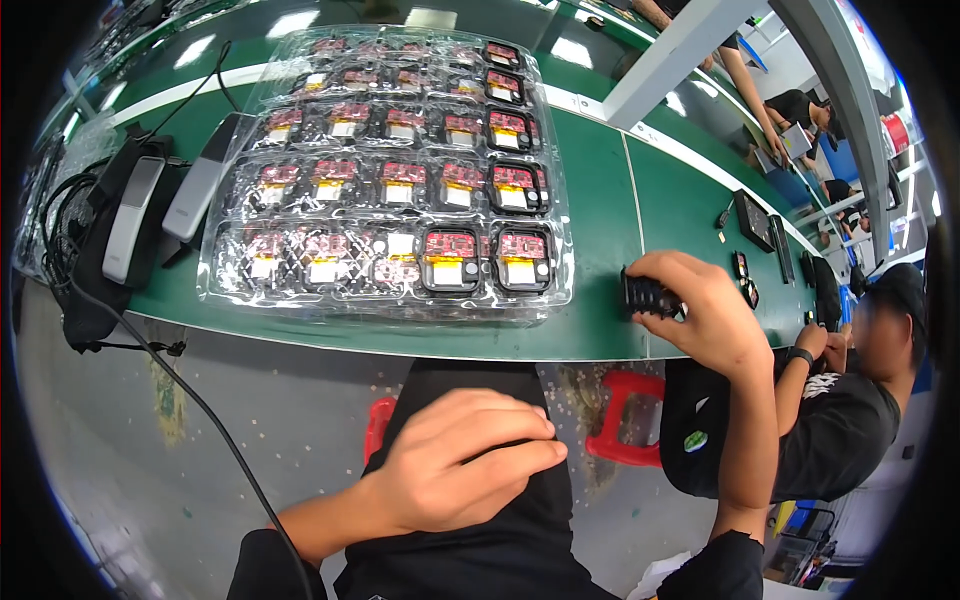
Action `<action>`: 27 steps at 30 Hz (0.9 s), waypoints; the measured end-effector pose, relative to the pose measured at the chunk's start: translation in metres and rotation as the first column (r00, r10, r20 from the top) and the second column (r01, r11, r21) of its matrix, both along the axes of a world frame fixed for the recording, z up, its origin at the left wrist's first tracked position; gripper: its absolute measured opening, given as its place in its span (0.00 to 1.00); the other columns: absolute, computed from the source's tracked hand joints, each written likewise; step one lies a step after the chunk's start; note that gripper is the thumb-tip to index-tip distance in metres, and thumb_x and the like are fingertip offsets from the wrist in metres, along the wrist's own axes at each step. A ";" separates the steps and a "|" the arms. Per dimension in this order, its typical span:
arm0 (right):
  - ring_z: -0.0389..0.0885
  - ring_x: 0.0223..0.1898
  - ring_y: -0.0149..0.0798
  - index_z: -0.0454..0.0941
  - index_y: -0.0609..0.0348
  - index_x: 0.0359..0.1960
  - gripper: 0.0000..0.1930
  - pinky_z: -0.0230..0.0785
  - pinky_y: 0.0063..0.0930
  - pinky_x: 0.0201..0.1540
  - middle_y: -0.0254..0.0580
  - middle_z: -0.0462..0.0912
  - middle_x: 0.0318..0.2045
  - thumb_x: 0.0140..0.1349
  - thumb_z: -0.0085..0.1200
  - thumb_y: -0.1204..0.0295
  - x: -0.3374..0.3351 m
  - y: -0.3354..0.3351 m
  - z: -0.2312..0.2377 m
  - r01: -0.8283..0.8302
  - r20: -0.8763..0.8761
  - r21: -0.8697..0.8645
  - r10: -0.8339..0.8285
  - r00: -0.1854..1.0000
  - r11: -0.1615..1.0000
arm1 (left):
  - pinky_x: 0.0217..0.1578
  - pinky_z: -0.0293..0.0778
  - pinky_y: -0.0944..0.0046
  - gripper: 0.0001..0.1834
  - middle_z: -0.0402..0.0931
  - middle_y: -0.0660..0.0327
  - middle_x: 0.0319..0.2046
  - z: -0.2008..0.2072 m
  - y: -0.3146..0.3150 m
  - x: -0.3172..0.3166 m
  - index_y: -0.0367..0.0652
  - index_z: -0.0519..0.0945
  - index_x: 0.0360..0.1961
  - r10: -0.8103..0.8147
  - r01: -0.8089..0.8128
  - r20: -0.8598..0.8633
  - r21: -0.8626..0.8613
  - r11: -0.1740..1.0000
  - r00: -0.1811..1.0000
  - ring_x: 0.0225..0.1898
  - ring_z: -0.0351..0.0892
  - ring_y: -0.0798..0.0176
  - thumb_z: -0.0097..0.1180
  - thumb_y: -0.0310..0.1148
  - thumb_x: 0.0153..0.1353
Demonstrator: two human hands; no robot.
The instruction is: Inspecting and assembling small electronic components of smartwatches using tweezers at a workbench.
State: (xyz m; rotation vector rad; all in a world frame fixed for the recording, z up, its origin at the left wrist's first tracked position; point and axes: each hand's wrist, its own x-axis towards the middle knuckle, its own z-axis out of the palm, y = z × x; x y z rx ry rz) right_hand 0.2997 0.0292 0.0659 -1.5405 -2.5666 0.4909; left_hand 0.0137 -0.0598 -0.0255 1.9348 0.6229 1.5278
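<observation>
My right hand (705, 310) is closed round a small stack of black, ridged plastic pieces (648, 296) by the front edge of the green table. Its thumb and fingers pinch the stack from both sides. My left hand (470, 460) hangs over my lap, fingers loosely bent with a gap between them, and nothing shows in it. Left of the right hand lies a stack of clear plastic trays (400, 312). Its pockets hold red circuit boards with pale and yellow parts. Several pockets along the right side also hold black frames (523, 258) around the boards.
Two grey-and-black devices (134, 220) and tangled black cables (75, 215) lie left of the trays. A metal post (670, 65) rises behind. A co-worker (850, 400) sits close on the right, near small black parts (745, 275). A red stool (615, 420) stands below the table.
</observation>
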 end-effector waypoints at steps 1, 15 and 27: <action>0.86 0.43 0.55 0.80 0.59 0.53 0.23 0.80 0.42 0.46 0.49 0.85 0.46 0.54 0.72 0.78 -0.002 0.001 0.006 -0.017 -0.084 0.060 0.022 0.996 0.998 | 0.44 0.86 0.55 0.19 0.87 0.54 0.41 0.016 0.007 -0.009 0.38 0.87 0.43 0.077 -0.075 -0.035 0.068 0.995 0.996 0.41 0.90 0.50 0.68 0.12 0.49; 0.88 0.40 0.58 0.81 0.64 0.55 0.25 0.79 0.43 0.45 0.56 0.88 0.36 0.55 0.74 0.71 -0.143 0.078 0.038 -0.282 -0.019 0.171 0.289 0.957 0.944 | 0.53 0.78 0.53 0.17 0.85 0.46 0.50 0.048 0.092 -0.055 0.34 0.80 0.57 0.543 -0.533 -0.350 0.133 0.836 0.764 0.52 0.86 0.41 0.58 0.19 0.67; 0.88 0.37 0.55 0.81 0.68 0.52 0.24 0.80 0.40 0.44 0.60 0.87 0.35 0.57 0.74 0.70 -0.129 0.073 0.045 -0.104 -0.200 0.215 0.148 0.968 0.971 | 0.62 0.78 0.50 0.21 0.84 0.52 0.55 0.049 0.095 -0.056 0.36 0.84 0.56 0.448 -0.303 -0.567 0.336 0.892 0.691 0.61 0.82 0.46 0.70 0.32 0.62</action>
